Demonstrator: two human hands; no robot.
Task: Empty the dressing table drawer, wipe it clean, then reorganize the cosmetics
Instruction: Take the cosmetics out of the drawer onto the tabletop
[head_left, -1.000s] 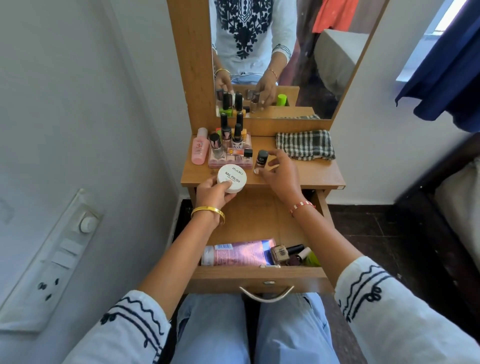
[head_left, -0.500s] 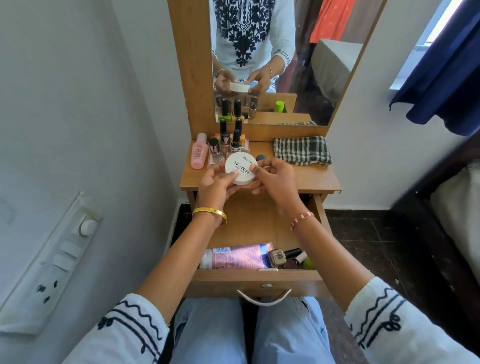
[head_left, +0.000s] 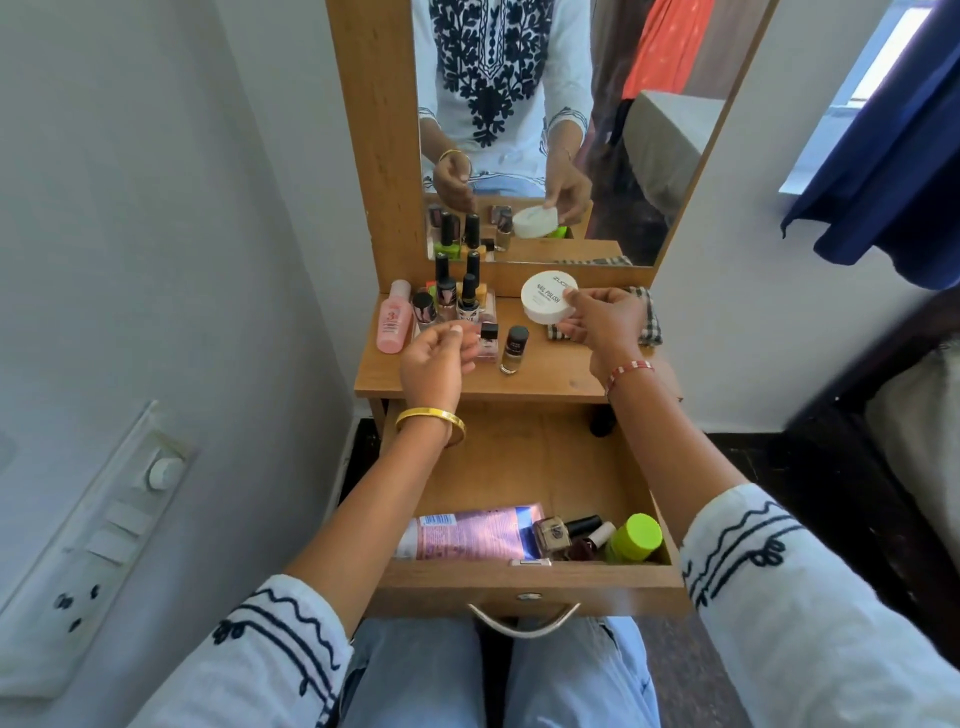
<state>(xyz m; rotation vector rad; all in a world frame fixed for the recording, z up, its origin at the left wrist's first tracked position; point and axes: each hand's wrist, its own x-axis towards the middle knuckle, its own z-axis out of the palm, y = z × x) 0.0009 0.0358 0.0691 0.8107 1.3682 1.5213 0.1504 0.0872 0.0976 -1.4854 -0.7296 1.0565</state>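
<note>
The right hand (head_left: 602, 322) pinches a white round jar (head_left: 548, 297) and holds it above the desk (head_left: 550, 376), beside the checked cloth (head_left: 647, 325). The left hand (head_left: 436, 358) hovers empty, fingers loosely curled, over the nail polish bottles (head_left: 457, 301) — the two hands well apart. Below, the open drawer (head_left: 524, 584) holds a pink tube (head_left: 467, 532), small bottles and a green-capped jar (head_left: 636, 538) at its front.
</note>
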